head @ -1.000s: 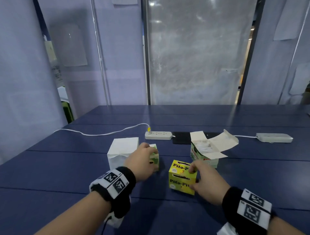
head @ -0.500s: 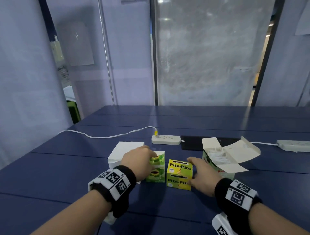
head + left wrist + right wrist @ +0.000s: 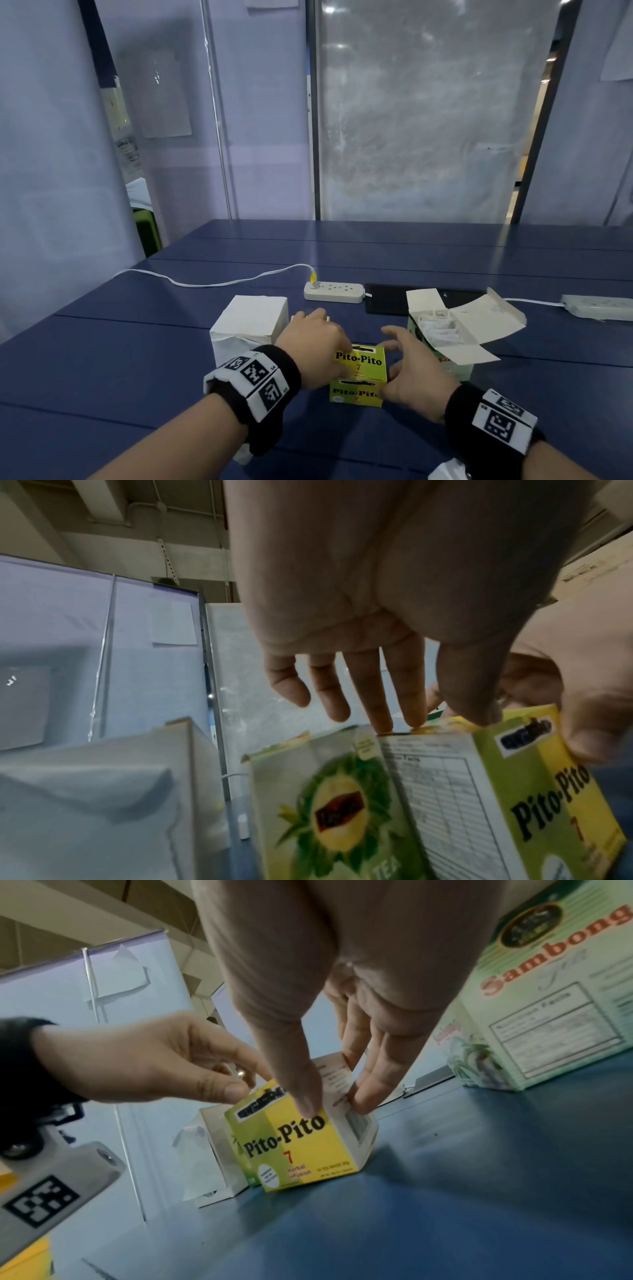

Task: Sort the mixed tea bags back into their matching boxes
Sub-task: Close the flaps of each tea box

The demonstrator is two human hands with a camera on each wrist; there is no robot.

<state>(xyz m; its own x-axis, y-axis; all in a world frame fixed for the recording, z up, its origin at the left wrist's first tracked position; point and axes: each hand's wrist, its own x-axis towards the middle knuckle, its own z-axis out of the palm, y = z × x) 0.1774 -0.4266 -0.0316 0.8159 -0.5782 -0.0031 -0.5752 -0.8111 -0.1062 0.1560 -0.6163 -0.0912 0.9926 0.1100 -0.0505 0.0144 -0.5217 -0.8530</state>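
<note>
Pito-Pito box (image 3: 359, 373) on table (image 3: 137, 359) is pinched by right hand (image 3: 414, 373); its top is touched by left hand (image 3: 318, 346), fingers straight.

Yellow Pito-Pito box (image 3: 359, 375): closed, upright on the table, printed "Pito-Pito 7" on top and front faces. Green tea box (image 3: 329, 807): upright, touching the Pito-Pito box on its left side, with a leaf-and-sun emblem on the front; its lid state cannot be determined. White box (image 3: 251, 322): plain, closed, further left. Sambong tea box (image 3: 448, 337): right of the Pito-Pito box, flaps open, white tea bags (image 3: 436, 327) visible inside.
</note>
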